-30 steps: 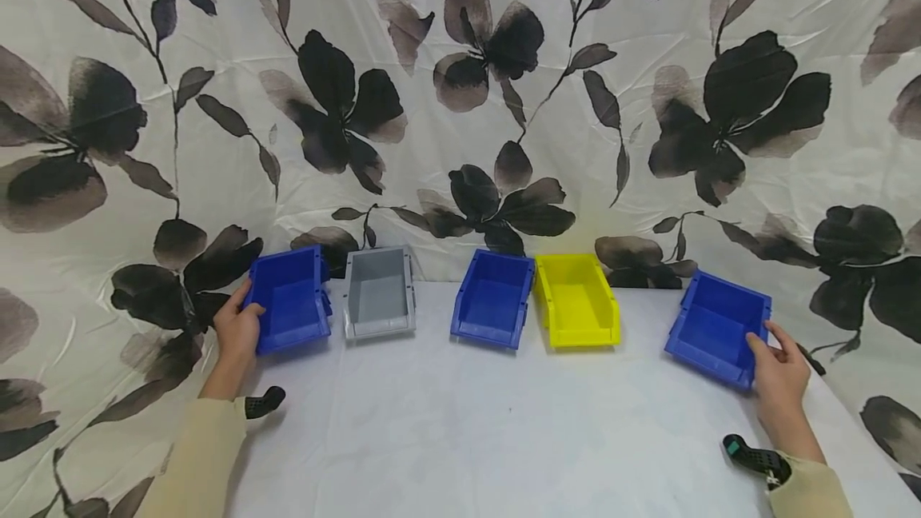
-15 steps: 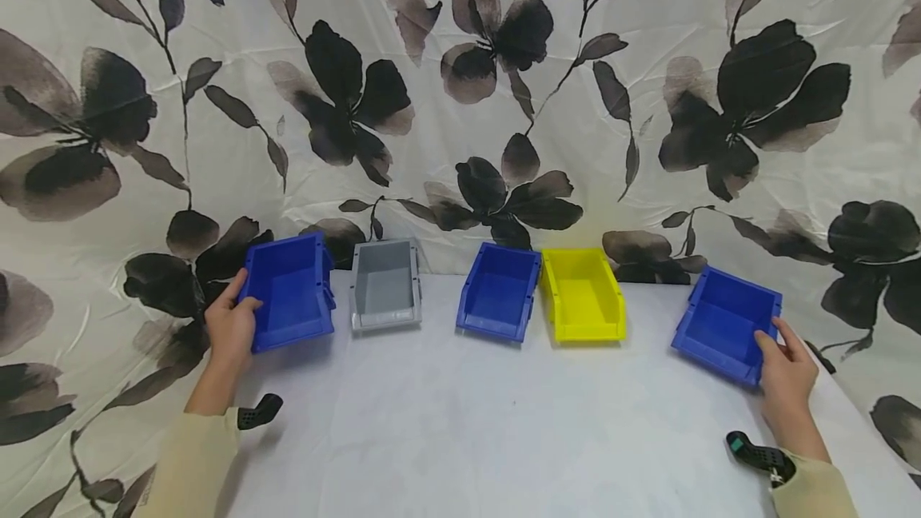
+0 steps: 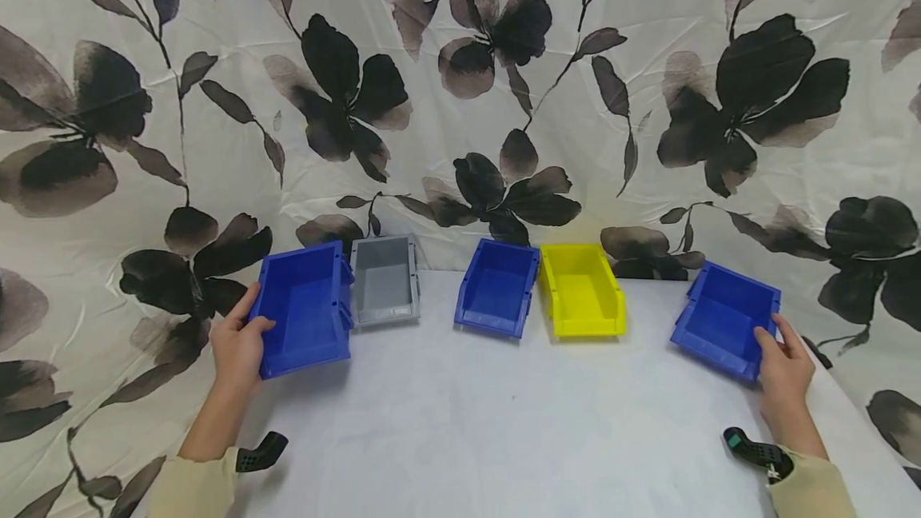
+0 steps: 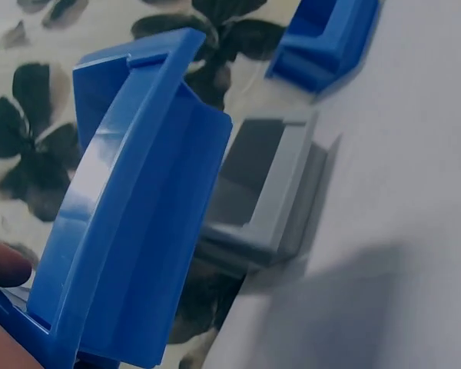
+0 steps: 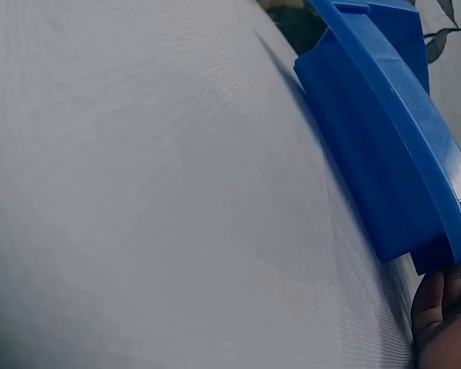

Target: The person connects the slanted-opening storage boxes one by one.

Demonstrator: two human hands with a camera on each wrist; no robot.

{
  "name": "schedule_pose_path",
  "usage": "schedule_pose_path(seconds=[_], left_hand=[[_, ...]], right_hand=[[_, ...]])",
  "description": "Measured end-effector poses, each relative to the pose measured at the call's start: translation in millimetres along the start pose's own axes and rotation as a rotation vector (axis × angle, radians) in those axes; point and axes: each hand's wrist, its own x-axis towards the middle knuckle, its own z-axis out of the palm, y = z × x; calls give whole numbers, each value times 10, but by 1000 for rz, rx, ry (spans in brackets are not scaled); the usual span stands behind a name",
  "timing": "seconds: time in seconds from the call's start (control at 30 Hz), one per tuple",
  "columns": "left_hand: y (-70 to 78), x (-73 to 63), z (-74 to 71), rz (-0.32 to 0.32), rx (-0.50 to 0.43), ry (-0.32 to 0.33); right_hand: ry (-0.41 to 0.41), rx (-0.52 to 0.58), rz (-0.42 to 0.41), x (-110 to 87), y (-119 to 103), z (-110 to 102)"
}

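Observation:
My left hand grips the left side wall of a blue storage bin, thumb inside the rim. That bin is raised off the table and tilted; the left wrist view shows its side above the cloth. On the right, my right hand pinches the near right corner of another blue bin, its thumb over the rim. In the right wrist view this bin sits on or just above the cloth; I cannot tell which. Fingers of that hand reach under its edge.
A grey bin stands right behind the raised blue bin. Further right, a third blue bin and a yellow bin stand side by side. A white cloth covers the table; a floral curtain hangs behind.
The left hand has lifted its blue bin and brought it nearer and to the right, close to the grey bin. The right hand and its bin stay nearly in place.

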Motion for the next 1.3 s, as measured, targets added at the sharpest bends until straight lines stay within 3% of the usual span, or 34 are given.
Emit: schedule_pose_path(seconds=[0.37, 0.57, 0.8, 1.07, 1.3], left_hand=[[-143, -350, 67, 19, 55, -46], [-235, -450, 75, 34, 108, -41], [-340, -594, 206, 34, 140, -88], [-428, -681, 341, 69, 149, -124], [-513, -700, 412, 41, 149, -137]], right_hand=[[-40, -81, 19, -24, 22, 14], [-144, -122, 51, -30, -4, 32], [-152, -107, 64, -37, 3, -10], [-153, -73, 57, -25, 4, -33], [-121, -74, 65, -37, -19, -27]])
